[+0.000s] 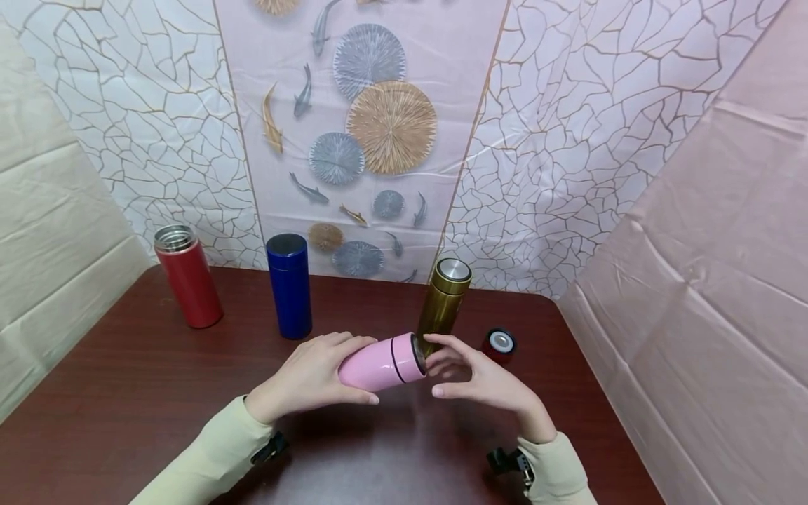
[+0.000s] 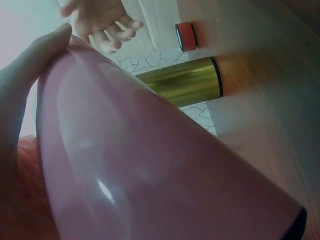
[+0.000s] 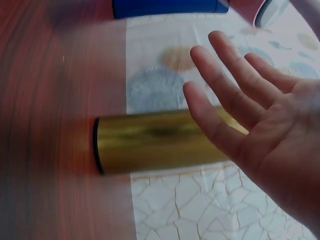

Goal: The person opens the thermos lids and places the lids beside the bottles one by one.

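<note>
My left hand (image 1: 318,375) grips a pink thermos flask (image 1: 372,366) round its body. The flask is tilted on its side above the table, its black-rimmed cap end turned to the right. Close to that end is my right hand (image 1: 482,379), its fingers spread and loosely bent, with nothing held. In the right wrist view the palm of the right hand (image 3: 270,112) faces up with fingers apart. Behind the two hands stands a gold thermos flask (image 1: 442,305) with a silver-topped lid; the right fingers partly cover it in the right wrist view.
Toward the back left, a red flask (image 1: 189,284) stands uncapped, its steel mouth showing. A blue flask (image 1: 290,291) stands between it and the gold one. A red cap (image 1: 501,344) lies right of the gold flask. Patterned sheets hang behind the brown table (image 1: 126,393).
</note>
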Demonstrator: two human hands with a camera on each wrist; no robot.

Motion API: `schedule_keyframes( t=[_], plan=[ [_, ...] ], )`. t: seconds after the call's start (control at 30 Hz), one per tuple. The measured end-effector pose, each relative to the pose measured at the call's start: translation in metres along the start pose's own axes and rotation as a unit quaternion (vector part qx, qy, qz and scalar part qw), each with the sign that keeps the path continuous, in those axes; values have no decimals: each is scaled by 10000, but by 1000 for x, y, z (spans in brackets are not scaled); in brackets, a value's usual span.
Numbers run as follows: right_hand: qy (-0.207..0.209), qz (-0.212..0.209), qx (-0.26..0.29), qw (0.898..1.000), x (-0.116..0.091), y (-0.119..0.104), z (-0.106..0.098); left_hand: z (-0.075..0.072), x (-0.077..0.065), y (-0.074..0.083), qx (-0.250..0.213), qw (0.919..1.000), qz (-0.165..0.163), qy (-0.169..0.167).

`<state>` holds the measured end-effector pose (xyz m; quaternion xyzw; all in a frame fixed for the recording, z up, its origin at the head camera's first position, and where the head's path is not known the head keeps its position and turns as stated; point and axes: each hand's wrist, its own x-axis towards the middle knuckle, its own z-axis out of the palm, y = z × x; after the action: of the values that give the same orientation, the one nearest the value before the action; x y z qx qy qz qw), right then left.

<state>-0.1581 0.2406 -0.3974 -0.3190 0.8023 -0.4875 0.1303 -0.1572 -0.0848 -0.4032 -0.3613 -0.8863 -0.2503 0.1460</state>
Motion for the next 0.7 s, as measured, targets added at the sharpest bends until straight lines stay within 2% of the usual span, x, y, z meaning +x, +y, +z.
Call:
schedule_keyframes(
  t=[0.13, 0.33, 0.43, 0.7],
  plan=[
    [-102, -74, -87, 9999, 4, -5, 7, 4, -1, 2, 209, 9997, 51, -66],
    [224, -143, -1123, 9933, 9, -14, 18, 8, -1, 4, 298, 9993, 120, -203],
    [475, -294, -1432, 9881, 11, -17, 23, 8, -1, 5, 250, 9994, 121, -217],
    [1079, -542, -1472, 9817, 13, -19, 29, 9, 0, 7, -23, 9995, 193, -242]
  ],
)
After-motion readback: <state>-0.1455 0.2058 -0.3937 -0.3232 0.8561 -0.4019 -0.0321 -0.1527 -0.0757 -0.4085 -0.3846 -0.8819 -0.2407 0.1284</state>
